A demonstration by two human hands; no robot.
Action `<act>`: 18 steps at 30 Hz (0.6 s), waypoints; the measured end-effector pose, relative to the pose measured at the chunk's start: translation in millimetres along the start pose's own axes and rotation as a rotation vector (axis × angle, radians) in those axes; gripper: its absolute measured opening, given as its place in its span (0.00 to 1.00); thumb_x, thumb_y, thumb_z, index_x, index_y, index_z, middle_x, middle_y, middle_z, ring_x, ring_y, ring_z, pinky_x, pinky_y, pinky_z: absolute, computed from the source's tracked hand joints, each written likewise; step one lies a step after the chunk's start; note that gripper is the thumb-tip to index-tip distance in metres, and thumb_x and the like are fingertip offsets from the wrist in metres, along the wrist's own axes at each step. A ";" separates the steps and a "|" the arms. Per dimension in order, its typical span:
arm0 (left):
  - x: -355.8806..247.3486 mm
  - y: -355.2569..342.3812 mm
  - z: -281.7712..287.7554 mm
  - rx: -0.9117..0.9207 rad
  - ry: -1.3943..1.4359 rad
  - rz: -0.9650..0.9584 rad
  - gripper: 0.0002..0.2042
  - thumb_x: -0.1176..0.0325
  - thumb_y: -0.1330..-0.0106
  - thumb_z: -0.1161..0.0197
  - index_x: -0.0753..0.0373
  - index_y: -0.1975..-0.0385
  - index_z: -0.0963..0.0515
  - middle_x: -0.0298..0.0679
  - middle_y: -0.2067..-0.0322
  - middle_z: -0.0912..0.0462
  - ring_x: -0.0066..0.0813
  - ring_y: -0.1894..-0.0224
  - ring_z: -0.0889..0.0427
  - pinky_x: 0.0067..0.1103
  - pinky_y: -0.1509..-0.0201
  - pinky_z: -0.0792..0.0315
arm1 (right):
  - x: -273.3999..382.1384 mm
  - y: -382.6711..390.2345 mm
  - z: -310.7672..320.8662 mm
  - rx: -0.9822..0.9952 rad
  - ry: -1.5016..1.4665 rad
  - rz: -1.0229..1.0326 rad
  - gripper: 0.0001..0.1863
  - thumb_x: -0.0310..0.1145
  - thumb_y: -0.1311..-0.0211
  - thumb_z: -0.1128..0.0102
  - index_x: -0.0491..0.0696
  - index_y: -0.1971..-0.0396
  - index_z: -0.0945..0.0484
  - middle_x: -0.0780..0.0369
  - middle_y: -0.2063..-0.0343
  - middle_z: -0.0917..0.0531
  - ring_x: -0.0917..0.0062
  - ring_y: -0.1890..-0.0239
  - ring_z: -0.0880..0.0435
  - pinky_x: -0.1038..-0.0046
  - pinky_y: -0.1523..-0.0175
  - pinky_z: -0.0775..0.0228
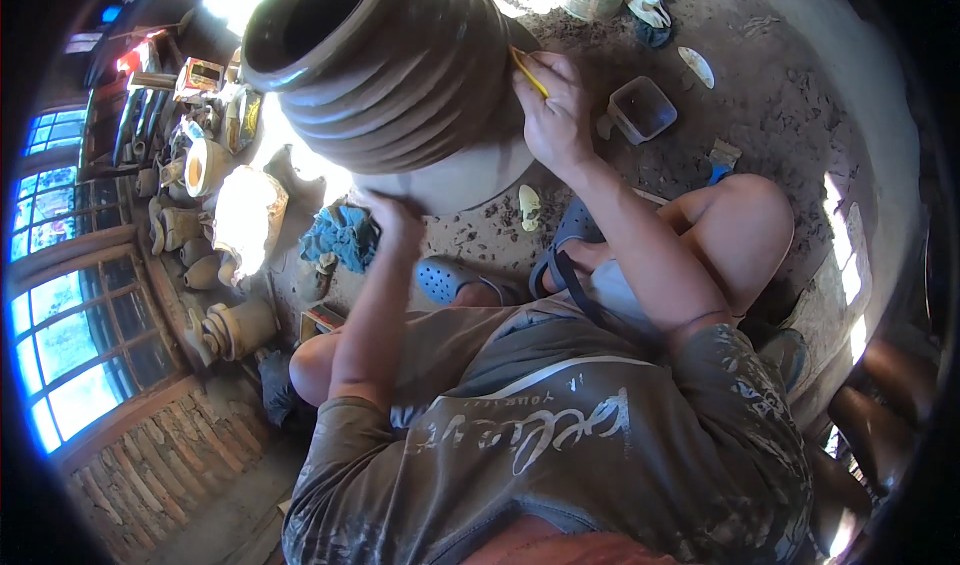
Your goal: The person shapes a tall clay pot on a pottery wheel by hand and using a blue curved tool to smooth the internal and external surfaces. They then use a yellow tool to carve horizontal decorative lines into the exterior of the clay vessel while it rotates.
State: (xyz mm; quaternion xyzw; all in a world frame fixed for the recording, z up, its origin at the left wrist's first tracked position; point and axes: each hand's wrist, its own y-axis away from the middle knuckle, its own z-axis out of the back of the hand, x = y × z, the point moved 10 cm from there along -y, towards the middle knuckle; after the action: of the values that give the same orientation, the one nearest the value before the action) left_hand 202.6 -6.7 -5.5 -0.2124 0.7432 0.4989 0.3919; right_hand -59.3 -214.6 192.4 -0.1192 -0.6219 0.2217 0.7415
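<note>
A large grey clay pot point(400, 85) with wavy horizontal ridges and a dark opening stands on a pale round wheel point(450, 185). My right hand point(552, 110) grips a thin yellow tool point(530, 75) against the pot's right side. My left hand point(395, 213) is at the wheel's lower left edge, slightly blurred, its fingers partly hidden there. A crumpled blue cloth point(338, 240) lies just left of that hand. A pale oblong piece point(529, 207) lies on the dirty floor below the wheel.
A water container point(642, 109), a white bucket point(594, 0), a pale oval scraper point(697, 67) and a small brush point(722, 160) lie to the right and back. Several pots point(203, 170) crowd the left by the windows point(70, 355). Dark vessels point(885, 380) stand at the lower right.
</note>
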 end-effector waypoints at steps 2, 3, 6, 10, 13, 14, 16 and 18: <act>41.3 31.1 -10.5 0.001 -0.101 0.026 0.45 0.25 0.31 0.71 0.59 0.29 0.40 0.42 0.34 0.31 0.40 0.38 0.28 0.39 0.43 0.30 | 1.1 2.1 2.5 -0.034 0.139 0.110 0.13 0.30 0.32 0.39 0.43 0.51 0.16 0.56 0.58 0.18 0.65 0.53 0.19 0.69 0.47 0.28; 70.1 45.3 -6.4 0.065 -0.135 0.076 0.45 0.24 0.31 0.69 0.59 0.29 0.40 0.42 0.35 0.30 0.39 0.40 0.27 0.38 0.45 0.31 | -0.6 1.1 1.9 -0.036 0.122 0.097 0.13 0.30 0.32 0.39 0.43 0.51 0.16 0.56 0.58 0.17 0.65 0.53 0.19 0.69 0.47 0.28; 138.8 98.4 -26.4 0.357 -0.249 0.358 0.45 0.25 0.31 0.65 0.58 0.29 0.40 0.42 0.33 0.32 0.42 0.35 0.30 0.42 0.36 0.36 | -3.9 6.0 -2.1 -0.041 0.076 0.054 0.13 0.31 0.32 0.38 0.44 0.51 0.15 0.56 0.58 0.17 0.64 0.54 0.19 0.68 0.47 0.28; 90.9 59.5 -14.8 0.085 -0.066 0.166 0.45 0.24 0.32 0.63 0.58 0.30 0.39 0.44 0.33 0.31 0.45 0.34 0.30 0.43 0.33 0.36 | 2.4 7.3 4.2 -0.040 0.079 0.057 0.13 0.32 0.32 0.38 0.44 0.51 0.15 0.57 0.58 0.17 0.64 0.54 0.19 0.68 0.47 0.28; 19.8 -21.9 0.8 0.252 0.169 0.017 0.42 0.27 0.29 0.66 0.56 0.29 0.39 0.43 0.34 0.29 0.42 0.36 0.27 0.41 0.38 0.28 | 7.9 12.2 3.6 -0.038 0.114 0.068 0.13 0.32 0.32 0.37 0.44 0.52 0.15 0.58 0.59 0.16 0.65 0.54 0.19 0.67 0.47 0.28; 3.3 -16.6 -3.0 0.172 0.137 0.063 0.41 0.28 0.28 0.67 0.56 0.29 0.39 0.43 0.35 0.29 0.41 0.37 0.26 0.41 0.39 0.27 | 9.1 12.9 3.3 -0.043 0.133 0.075 0.13 0.32 0.32 0.37 0.45 0.52 0.15 0.58 0.59 0.16 0.65 0.54 0.19 0.67 0.48 0.28; 32.9 -48.4 30.2 0.055 -0.078 0.031 0.38 0.31 0.26 0.70 0.55 0.29 0.39 0.42 0.35 0.30 0.41 0.38 0.26 0.41 0.40 0.27 | 17.7 15.4 -1.0 -0.051 0.142 0.115 0.12 0.32 0.33 0.37 0.45 0.52 0.14 0.58 0.60 0.16 0.65 0.54 0.19 0.67 0.48 0.28; 75.7 15.1 3.7 0.085 -0.136 0.066 0.39 0.30 0.27 0.62 0.52 0.26 0.48 0.44 0.31 0.35 0.44 0.36 0.30 0.47 0.35 0.35 | 12.1 16.0 3.9 -0.072 0.178 0.130 0.12 0.31 0.34 0.36 0.45 0.53 0.14 0.58 0.60 0.16 0.65 0.54 0.19 0.67 0.48 0.28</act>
State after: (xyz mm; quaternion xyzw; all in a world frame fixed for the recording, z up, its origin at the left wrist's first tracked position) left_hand 147.7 8.5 -57.6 -0.1365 0.7420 0.4926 0.4337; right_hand -64.4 -195.2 196.3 -0.2051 -0.5520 0.2355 0.7732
